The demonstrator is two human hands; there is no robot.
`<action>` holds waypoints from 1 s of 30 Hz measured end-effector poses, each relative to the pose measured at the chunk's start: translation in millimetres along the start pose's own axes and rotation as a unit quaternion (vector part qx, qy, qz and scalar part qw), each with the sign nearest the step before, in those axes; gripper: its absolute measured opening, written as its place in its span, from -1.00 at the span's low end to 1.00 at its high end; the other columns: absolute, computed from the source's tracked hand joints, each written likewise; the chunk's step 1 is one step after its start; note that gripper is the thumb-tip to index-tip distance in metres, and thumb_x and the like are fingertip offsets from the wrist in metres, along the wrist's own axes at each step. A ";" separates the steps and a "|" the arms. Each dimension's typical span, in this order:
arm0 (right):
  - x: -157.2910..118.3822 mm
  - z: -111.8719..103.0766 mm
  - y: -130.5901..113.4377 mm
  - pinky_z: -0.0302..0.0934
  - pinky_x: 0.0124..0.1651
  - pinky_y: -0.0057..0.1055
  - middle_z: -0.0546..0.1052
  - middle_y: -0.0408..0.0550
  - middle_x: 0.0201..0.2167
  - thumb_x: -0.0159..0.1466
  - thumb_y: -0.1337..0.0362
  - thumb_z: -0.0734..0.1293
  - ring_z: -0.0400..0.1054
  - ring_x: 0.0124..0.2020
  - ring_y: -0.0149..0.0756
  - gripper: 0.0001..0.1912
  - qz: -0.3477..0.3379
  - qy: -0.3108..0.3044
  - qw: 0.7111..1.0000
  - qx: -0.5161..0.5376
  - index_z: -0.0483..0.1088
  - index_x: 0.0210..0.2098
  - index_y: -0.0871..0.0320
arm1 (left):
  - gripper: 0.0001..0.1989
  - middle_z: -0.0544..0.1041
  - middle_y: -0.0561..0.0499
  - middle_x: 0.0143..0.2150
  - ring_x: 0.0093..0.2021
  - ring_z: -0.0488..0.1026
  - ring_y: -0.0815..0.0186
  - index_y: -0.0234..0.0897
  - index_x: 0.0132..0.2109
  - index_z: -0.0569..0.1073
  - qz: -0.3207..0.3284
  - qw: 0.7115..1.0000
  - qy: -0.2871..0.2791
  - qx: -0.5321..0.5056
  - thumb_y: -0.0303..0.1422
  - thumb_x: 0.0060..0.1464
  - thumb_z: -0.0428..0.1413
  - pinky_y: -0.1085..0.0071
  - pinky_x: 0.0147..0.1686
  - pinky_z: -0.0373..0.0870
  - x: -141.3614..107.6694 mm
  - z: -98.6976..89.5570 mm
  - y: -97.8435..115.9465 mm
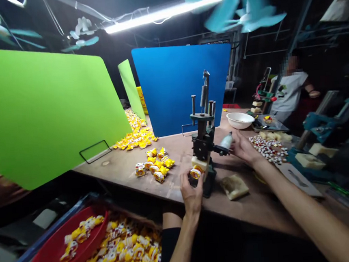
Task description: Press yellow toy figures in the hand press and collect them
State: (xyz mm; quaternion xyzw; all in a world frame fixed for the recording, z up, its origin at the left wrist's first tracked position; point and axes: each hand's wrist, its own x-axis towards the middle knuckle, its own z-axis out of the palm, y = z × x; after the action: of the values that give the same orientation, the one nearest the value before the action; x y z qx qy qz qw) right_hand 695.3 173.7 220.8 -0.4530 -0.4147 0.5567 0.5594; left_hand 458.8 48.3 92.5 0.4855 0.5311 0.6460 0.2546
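My left hand [192,192] is closed around a small yellow-and-white toy piece [195,172], with thumb and fingers at its sides. It holds the piece under the cream-coloured block [199,162] of a dark hand press [203,138]. At the press's right side, my right hand [245,147] is closed at a pale, bottle-shaped handle [226,141] with a dark tip; its fingers are partly hidden. Left of the press, several yellow-and-white toy pieces [156,164] lie grouped on the wooden table [122,168].
A worn cream block [234,187] lies right of the press. Beyond my right hand are many small white-and-red pieces [269,149] and a white bowl [240,120]. Green [47,113] and blue [183,89] panels stand behind. A red basket [53,253] sits lower left. A person [290,90] stands right.
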 end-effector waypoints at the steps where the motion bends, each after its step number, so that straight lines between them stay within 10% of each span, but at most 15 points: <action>1: -6.9 -9.7 17.5 0.44 -0.31 -0.31 0.57 0.01 -0.45 0.41 -0.30 0.34 0.48 -0.38 -0.18 -0.43 0.015 0.006 1.000 -0.011 0.46 -0.30 0.10 | -0.57 0.63 -0.16 0.02 0.03 0.61 0.10 -0.24 0.06 0.57 -0.029 0.999 0.005 -0.019 -0.11 0.17 0.41 0.15 0.14 0.54 0.2 -3.4 4.2; 7: -92.7 -34.7 68.6 0.45 -0.24 -0.38 0.68 0.01 -0.20 0.24 -0.11 0.61 0.54 -0.25 -0.19 -0.54 0.035 -0.004 0.994 -0.102 0.64 -0.07 0.11 | -0.40 0.70 -0.11 -0.17 -0.20 0.67 0.21 -0.30 0.02 0.52 -0.325 0.901 -0.073 -0.276 -0.12 -0.03 0.56 0.27 -0.09 0.66 -7.9 -40.1 32.3; 13: -151.9 11.5 85.6 0.43 0.33 -0.11 0.55 0.05 0.30 0.40 -0.07 0.51 0.50 0.24 -0.04 -0.39 -0.056 -0.182 0.966 -0.175 0.45 0.36 -0.07 | -0.57 0.70 -0.17 0.01 -0.12 0.68 0.23 -0.30 0.05 0.54 -0.362 0.847 -0.157 -0.357 -0.19 0.17 0.45 0.28 -0.03 0.67 -26.7 -53.9 53.2; 16: -150.3 20.5 91.7 0.46 0.29 -0.09 0.56 0.01 0.28 0.41 -0.05 0.50 0.53 0.19 -0.05 -0.37 -0.075 -0.191 0.953 -0.222 0.41 0.41 -0.13 | -0.47 0.70 -0.19 0.02 -0.02 0.67 0.13 -0.27 0.16 0.55 -0.309 0.892 -0.151 -0.292 -0.14 0.15 0.46 0.21 0.06 0.63 -28.8 -56.6 52.2; 20: -151.8 18.2 109.6 0.52 0.12 -0.12 0.63 0.02 0.13 0.46 -0.08 0.43 0.56 0.07 -0.02 -0.55 -0.118 -0.136 0.929 -0.324 0.53 0.25 -0.10 | -0.49 0.68 -0.09 0.08 0.11 0.60 0.10 -0.12 0.15 0.63 -0.122 0.991 0.019 -0.049 -0.16 0.09 0.49 0.22 0.23 0.50 -4.5 -85.7 26.8; 26: -156.3 91.3 140.4 0.47 0.31 -0.11 0.46 0.06 0.31 0.54 0.07 0.34 0.49 0.24 -0.05 -0.48 -0.156 -0.279 0.890 -0.324 0.30 0.44 -0.11 | -0.62 0.61 -0.14 0.15 0.19 0.57 0.04 -0.12 0.20 0.57 0.084 0.970 -0.052 0.221 -0.29 0.26 0.31 0.06 0.31 0.47 40.1 -137.4 -27.0; 30: -105.9 157.5 151.1 0.20 0.53 0.07 0.18 0.16 0.51 0.43 0.20 0.46 0.15 0.56 0.09 -0.14 -0.220 -0.292 0.841 -0.398 0.06 0.60 -0.14 | -0.34 0.31 -0.29 0.36 0.40 0.38 -0.07 -0.18 0.44 0.33 0.111 0.943 0.011 0.313 -0.34 0.25 0.29 -0.06 0.42 0.37 43.8 -143.6 -39.3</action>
State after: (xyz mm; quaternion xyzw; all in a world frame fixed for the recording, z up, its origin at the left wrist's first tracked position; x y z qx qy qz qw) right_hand 501.6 70.5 117.4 -0.3495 -0.8337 0.3126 0.2918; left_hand 305.1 34.2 76.6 0.5896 0.6524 0.4762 0.0107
